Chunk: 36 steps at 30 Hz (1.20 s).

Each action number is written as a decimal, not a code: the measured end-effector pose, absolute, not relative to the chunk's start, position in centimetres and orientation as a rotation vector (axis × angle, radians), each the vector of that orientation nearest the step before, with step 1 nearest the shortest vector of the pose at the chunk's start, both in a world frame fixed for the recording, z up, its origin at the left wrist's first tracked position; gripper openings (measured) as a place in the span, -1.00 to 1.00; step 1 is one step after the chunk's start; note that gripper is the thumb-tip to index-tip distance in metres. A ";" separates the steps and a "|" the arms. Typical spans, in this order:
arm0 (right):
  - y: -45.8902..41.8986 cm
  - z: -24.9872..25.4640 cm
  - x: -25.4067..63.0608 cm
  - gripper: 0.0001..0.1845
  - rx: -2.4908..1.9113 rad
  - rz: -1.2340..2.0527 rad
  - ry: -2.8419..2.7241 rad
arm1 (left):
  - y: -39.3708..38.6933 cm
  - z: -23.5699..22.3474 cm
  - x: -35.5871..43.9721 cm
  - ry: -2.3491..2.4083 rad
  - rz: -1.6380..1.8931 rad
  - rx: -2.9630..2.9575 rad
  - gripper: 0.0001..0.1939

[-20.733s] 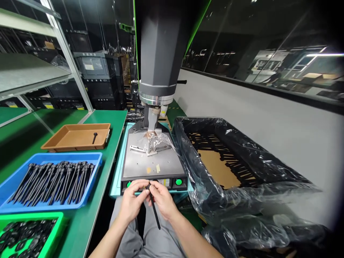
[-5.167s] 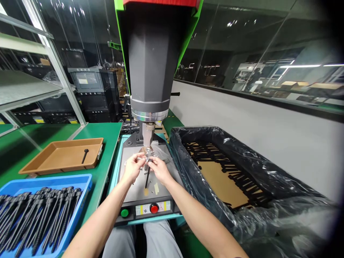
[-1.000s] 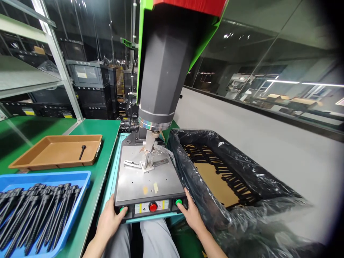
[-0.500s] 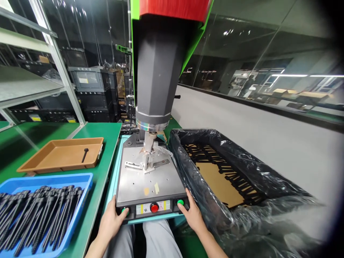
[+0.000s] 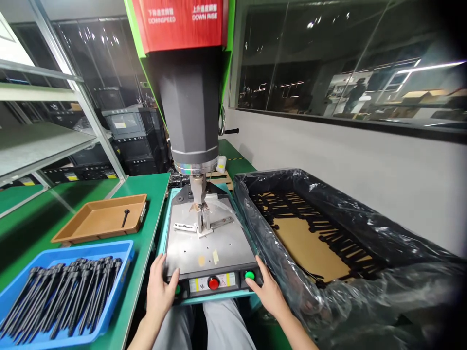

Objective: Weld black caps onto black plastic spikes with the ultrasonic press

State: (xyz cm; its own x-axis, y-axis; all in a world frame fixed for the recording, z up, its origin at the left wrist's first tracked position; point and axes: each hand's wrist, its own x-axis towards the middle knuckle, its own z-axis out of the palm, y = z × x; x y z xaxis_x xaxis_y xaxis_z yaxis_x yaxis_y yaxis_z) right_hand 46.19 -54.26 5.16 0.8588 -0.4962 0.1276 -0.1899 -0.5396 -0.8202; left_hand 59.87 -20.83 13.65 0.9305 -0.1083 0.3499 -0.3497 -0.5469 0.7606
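My left hand (image 5: 160,287) is at the front left corner of the press machine's metal base plate (image 5: 193,253). Its fingers are spread, and the raised thumb stands beside the left green button (image 5: 178,289), partly covering it. At the opposite corner, my right hand (image 5: 270,291) rests with fingers apart, its thumb at the lower edge of the right green button (image 5: 249,275). Between them sits a red button (image 5: 213,282). The machine's metal tool head (image 5: 198,188) is down at the small upright fixture (image 5: 203,221). I cannot make out a part inside.
On the left green table, a blue tray (image 5: 126,265) holds many black rod-like parts (image 5: 73,291). Behind it, a brown tray (image 5: 97,218) contains one such part (image 5: 125,218). To the right stands a plastic-lined box (image 5: 365,233) with black parts laid over cardboard (image 5: 310,248).
My left thumb has lifted off the left green button. The right thumb has shifted slightly lower on its button. The view has tilted up, showing more of the machine's red front.
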 end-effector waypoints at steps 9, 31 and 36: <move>-51.4 12.1 49.7 -0.65 -2.053 -0.746 0.367 | -27.6 22.3 66.2 -0.505 -0.191 1.602 -0.30; -46.7 21.8 69.5 -0.74 -2.076 -0.801 0.178 | -33.0 25.2 69.5 -0.261 -0.180 1.217 -0.47; -46.9 22.6 70.2 -0.78 -2.127 -0.754 0.194 | -32.8 25.3 69.4 -0.252 -0.170 1.206 -0.48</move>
State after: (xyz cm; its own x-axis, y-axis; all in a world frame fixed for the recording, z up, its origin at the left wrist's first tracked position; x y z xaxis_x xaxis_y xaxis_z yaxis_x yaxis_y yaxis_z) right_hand 70.20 -46.88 22.59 0.8061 -0.3882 0.4467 0.1238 -0.6276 -0.7686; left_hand 69.39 -32.81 25.31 0.9593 -0.2633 0.1020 -0.0038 0.3490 0.9371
